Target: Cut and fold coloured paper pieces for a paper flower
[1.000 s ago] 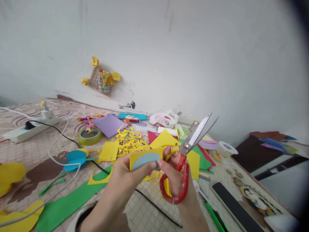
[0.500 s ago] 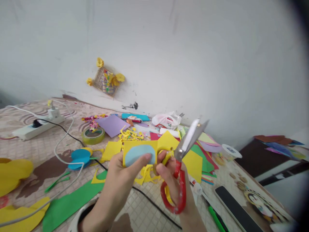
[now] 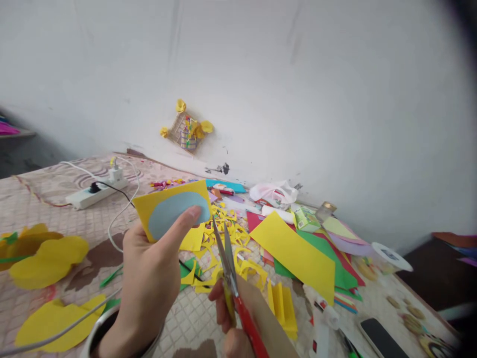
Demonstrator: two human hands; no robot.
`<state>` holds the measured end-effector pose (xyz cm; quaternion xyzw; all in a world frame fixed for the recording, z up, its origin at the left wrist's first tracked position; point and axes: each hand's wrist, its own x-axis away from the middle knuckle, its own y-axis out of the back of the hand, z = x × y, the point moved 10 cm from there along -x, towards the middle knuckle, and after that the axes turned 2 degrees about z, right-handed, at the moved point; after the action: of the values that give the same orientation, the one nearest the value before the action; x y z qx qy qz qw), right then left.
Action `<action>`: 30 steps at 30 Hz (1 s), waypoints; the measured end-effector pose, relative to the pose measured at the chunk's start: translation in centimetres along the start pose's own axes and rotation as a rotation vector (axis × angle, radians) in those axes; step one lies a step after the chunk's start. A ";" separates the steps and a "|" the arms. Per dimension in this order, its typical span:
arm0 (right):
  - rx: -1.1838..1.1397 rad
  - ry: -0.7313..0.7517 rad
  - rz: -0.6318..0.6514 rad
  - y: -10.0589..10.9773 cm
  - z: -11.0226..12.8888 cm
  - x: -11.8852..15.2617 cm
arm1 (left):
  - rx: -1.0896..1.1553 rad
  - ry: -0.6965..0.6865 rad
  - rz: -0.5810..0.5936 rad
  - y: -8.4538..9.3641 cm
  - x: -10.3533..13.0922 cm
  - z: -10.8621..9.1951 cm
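My left hand (image 3: 152, 278) pinches a small yellow paper piece (image 3: 143, 203) with a light blue paper oval (image 3: 173, 209) lying on its face; the thumb presses on the oval. In my right hand (image 3: 238, 308) is a pair of scissors (image 3: 230, 266) with red and yellow handles. The blades point up and stand slightly apart, their tips close to the right edge of the yellow piece. Below and behind the blades lie yellow paper scraps (image 3: 238, 233). Part of my right hand is cut off by the frame's lower edge.
A white power strip (image 3: 99, 191) with cables lies at the left, near yellow paper petal shapes (image 3: 55, 261). To the right are a yellow sheet (image 3: 298, 256), green paper (image 3: 328, 258), a phone-like dark object (image 3: 380, 338) and a plastic tub (image 3: 389, 258). A white plastic bag (image 3: 274, 193) sits by the wall.
The scissors have swung from pointing up and right to nearly upright beside the paper. My left hand has moved left and tilted the yellow piece. The right hand has lowered, and the view has shifted left.
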<state>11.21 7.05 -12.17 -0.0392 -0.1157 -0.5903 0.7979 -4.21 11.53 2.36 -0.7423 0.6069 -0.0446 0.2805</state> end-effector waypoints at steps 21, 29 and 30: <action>0.063 0.317 -0.305 1.2 7.2 5.7 | 0.000 0.181 0.192 -2.8 2.9 3.3; 0.068 0.325 -0.266 1.2 6.8 5.4 | 0.038 0.219 0.111 -2.7 3.4 3.2; 0.073 0.329 -0.248 1.2 6.9 5.3 | 0.040 0.221 0.107 -2.7 3.4 3.2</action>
<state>12.84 3.81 -4.20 0.1010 -0.0091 -0.6779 0.7282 0.35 9.83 0.06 -0.6937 0.6719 -0.1231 0.2285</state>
